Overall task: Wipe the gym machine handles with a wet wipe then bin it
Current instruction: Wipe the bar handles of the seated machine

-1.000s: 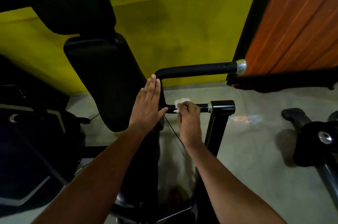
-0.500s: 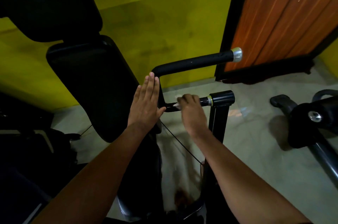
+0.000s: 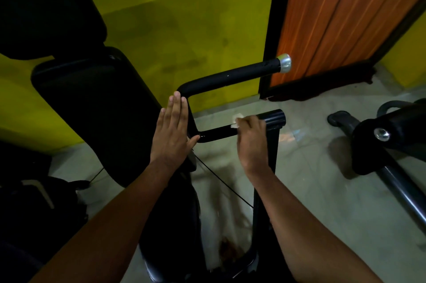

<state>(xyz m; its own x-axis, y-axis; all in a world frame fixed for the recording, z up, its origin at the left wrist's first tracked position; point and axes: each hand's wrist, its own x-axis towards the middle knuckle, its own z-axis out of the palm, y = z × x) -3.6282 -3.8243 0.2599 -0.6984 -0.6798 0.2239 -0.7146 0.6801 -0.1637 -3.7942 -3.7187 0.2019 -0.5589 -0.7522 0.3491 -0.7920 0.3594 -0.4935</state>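
Right hand (image 3: 252, 142) has slid outward along the lower handle (image 3: 217, 134), away from the bend and toward the black collar (image 3: 274, 117) at its outer end. More bare bar shows between the two hands than a second ago. The view has also shifted.

Right hand: fingers curled over the bar, pinching the wet wipe (image 3: 237, 120) against it. Only a small white corner of the wipe shows above the knuckles.

Left hand (image 3: 173, 135): flat, fingers straight and together, pressed against the upright part of the handle frame beside the back pad (image 3: 92, 109). Unchanged from the earlier frames.

Upper handle (image 3: 232, 77), with silver end cap (image 3: 284, 63): no hand on it.

Risks, as judged:
- Wipe is bunched small; it could slip from the pinch at the collar and drop to the floor (image 3: 322, 190).
- Left hand only presses and does not grip; a harder stroke could swing the frame.
- Strokes cover the top of the bar; the underside may be missed.
- No bin in view, so the binning step needs a search.
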